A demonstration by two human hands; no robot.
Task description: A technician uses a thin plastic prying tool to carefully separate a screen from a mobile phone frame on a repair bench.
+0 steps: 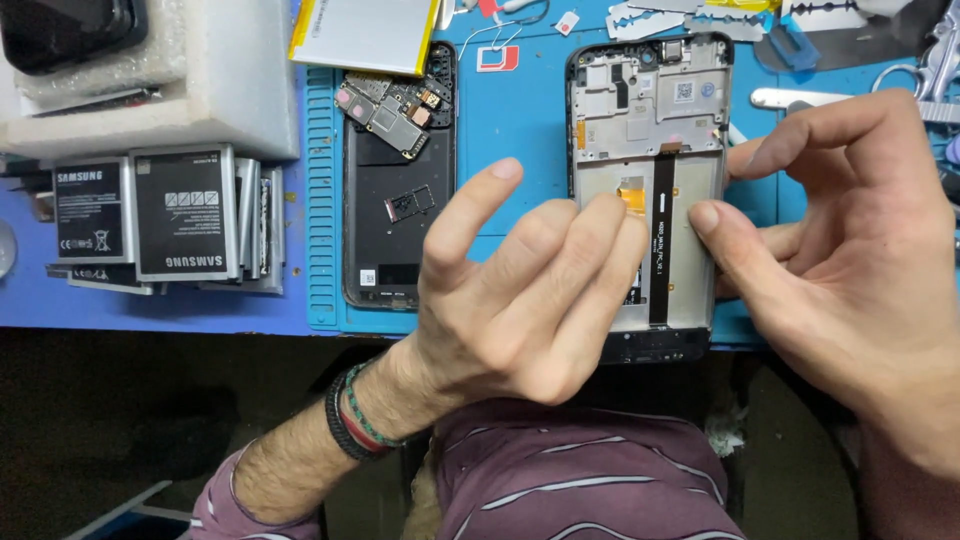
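An opened phone frame point(650, 110) lies on the blue mat point(520, 150), its grey inner plate showing, with a black flex strip point(662, 240) running down its middle. My left hand point(520, 300) hovers over the frame's lower left, fingers bent and apart, fingertips resting near an orange flex patch point(632, 192). My right hand point(850, 250) steadies the frame at its right edge, thumb pressed on the plate beside the black strip. Neither hand grips a tool.
A black back cover point(395, 220) with a loose circuit board point(390, 110) lies to the left. Several phone batteries point(160, 215) are stacked at far left beside white foam blocks point(200, 80). A flat silver battery point(365, 35), razor blades point(680, 18), and metal tools point(930, 60) lie along the back.
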